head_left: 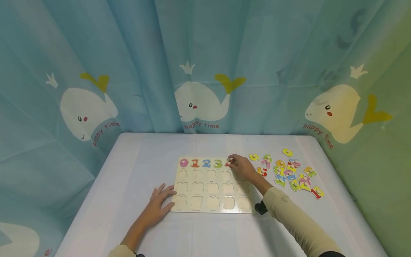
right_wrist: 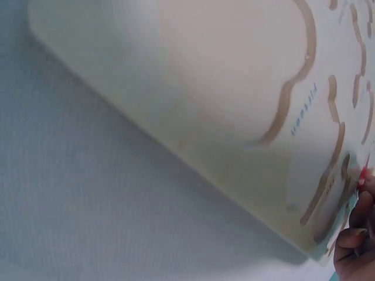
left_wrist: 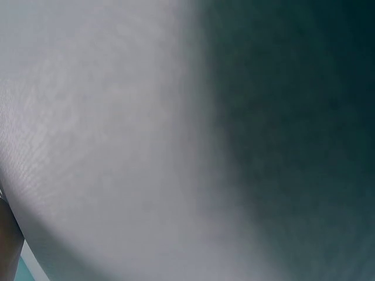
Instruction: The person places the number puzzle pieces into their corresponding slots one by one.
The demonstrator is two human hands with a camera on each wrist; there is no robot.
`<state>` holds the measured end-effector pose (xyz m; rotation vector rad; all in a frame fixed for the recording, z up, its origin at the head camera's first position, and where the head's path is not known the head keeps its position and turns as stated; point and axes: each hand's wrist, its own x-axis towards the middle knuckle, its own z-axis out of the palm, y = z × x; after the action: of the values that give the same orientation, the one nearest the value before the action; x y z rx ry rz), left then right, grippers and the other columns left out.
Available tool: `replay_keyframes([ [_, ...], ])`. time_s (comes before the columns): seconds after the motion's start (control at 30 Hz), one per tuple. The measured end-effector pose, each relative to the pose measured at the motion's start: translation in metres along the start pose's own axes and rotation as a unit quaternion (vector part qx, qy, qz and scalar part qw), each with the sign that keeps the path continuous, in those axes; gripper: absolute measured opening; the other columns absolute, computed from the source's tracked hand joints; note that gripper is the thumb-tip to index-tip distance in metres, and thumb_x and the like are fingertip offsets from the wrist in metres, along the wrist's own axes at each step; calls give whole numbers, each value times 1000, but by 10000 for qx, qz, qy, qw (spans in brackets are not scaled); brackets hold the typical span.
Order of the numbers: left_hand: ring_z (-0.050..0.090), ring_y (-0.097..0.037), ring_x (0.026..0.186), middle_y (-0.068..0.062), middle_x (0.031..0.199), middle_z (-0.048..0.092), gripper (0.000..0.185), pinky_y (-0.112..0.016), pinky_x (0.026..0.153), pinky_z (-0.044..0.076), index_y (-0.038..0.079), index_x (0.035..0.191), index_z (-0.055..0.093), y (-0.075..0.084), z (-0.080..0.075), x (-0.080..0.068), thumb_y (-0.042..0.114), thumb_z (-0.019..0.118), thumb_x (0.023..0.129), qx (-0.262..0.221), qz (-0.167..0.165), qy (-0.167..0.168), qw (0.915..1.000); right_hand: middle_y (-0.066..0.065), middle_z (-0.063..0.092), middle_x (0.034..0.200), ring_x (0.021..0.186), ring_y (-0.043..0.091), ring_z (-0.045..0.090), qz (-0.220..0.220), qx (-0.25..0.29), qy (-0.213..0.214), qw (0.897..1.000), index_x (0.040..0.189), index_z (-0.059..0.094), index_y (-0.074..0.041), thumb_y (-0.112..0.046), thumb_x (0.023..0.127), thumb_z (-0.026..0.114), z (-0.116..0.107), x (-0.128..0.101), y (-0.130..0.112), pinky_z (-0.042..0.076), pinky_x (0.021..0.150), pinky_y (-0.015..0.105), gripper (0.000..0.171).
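Observation:
A wooden number puzzle board [head_left: 205, 177] lies flat on the table, its top row holding a pink 0 [head_left: 183, 163], an orange 1 [head_left: 194, 163], a blue 2 [head_left: 206, 163] and a green 3 [head_left: 218, 163]. Beside the 3, my right hand [head_left: 243, 167] pinches a red number piece [head_left: 228, 164], probably a 4, partly covered by the fingers. In the right wrist view, a bit of red shows at those fingertips [right_wrist: 364, 182]. My left hand [head_left: 158, 204] lies with fingers spread, touching the board's left edge. The left wrist view is mostly blurred cloth.
To the board's right lie several loose number pieces, some overlapping, among them a yellow 0 [head_left: 287, 152], a red 15 [head_left: 262, 172] and a red-and-yellow piece [head_left: 317, 192]. A white cloth covers the table [head_left: 144, 160]. Behind it hangs a blue whale-print curtain [head_left: 205, 43].

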<state>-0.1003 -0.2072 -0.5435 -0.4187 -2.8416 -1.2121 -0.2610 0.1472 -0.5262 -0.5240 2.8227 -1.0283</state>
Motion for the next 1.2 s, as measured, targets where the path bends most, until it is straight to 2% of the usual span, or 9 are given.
replay_keyframes([
  [0.17, 22, -40, 136, -6, 139, 48, 31, -57, 110, 2, 16, 116, 61, -1, -2, 0, 18, 67, 86, -16, -38, -29, 10000, 8, 68, 100, 87, 23, 62, -38, -179, 172, 9997, 119, 61, -7, -9, 91, 60, -13, -5, 1, 50, 75, 41, 28],
  [0.37, 22, -41, 136, -7, 139, 48, 31, -58, 109, 2, 15, 116, 62, -3, 0, 1, 17, 67, 86, -48, 17, -43, 10000, 9, 68, 96, 76, 20, 61, -85, -406, 711, 9966, 115, 63, -8, -10, 92, 60, -26, -14, 18, 49, 62, 35, 24],
  [0.43, 22, -42, 136, -9, 138, 49, 31, -59, 109, 2, 14, 115, 62, -3, 1, 1, 16, 67, 85, -74, 56, -42, 9999, 11, 68, 96, 72, 19, 60, -9, -429, 833, 9956, 115, 63, -6, -9, 92, 60, -30, -19, 26, 47, 59, 33, 24],
  [0.57, 23, -41, 135, -9, 138, 49, 31, -59, 109, 3, 14, 115, 62, -3, 2, 0, 17, 67, 85, -39, 67, -51, 10000, 13, 67, 99, 72, 20, 58, 423, -441, 939, 9937, 116, 62, -6, -11, 92, 59, -40, -29, 39, 48, 57, 31, 24],
  [0.7, 23, -42, 135, -8, 138, 49, 31, -60, 108, 3, 15, 115, 62, -5, 2, 0, 17, 67, 85, -8, 79, -32, 10000, 14, 66, 100, 75, 23, 59, 675, -357, 1061, 9914, 117, 61, -5, -12, 93, 58, -52, -37, 52, 48, 56, 30, 26],
  [0.87, 23, -42, 135, -7, 139, 48, 31, -60, 108, 2, 17, 116, 62, -6, 1, 1, 17, 68, 86, -9, 86, -19, 10000, 17, 64, 100, 79, 27, 61, 734, -105, 1292, 9888, 120, 59, 0, -10, 94, 56, -68, -44, 63, 48, 59, 31, 28],
  [0.97, 23, -41, 136, -6, 139, 48, 31, -60, 108, 3, 17, 116, 61, -7, 1, 2, 17, 68, 86, -6, 101, -28, 9999, 21, 63, 101, 80, 31, 62, 890, -25, 1571, 9836, 119, 58, 2, -8, 95, 52, -79, -47, 68, 47, 58, 34, 27],
  [1.1, 23, -42, 136, -7, 139, 48, 31, -61, 108, 3, 16, 116, 62, -6, 1, 2, 17, 67, 86, -27, 115, -32, 9999, 25, 62, 105, 92, 37, 59, 1255, 29, 1751, 9765, 119, 57, 4, -7, 94, 51, -87, -51, 74, 49, 69, 44, 28],
  [1.2, 23, -42, 135, -7, 138, 49, 31, -61, 108, 3, 16, 115, 62, -6, 1, 2, 16, 68, 85, -57, 134, -2, 9999, 25, 63, 106, 95, 38, 59, 1318, 91, 1687, 9768, 119, 57, 4, -8, 93, 54, -86, -50, 80, 50, 76, 47, 28],
])
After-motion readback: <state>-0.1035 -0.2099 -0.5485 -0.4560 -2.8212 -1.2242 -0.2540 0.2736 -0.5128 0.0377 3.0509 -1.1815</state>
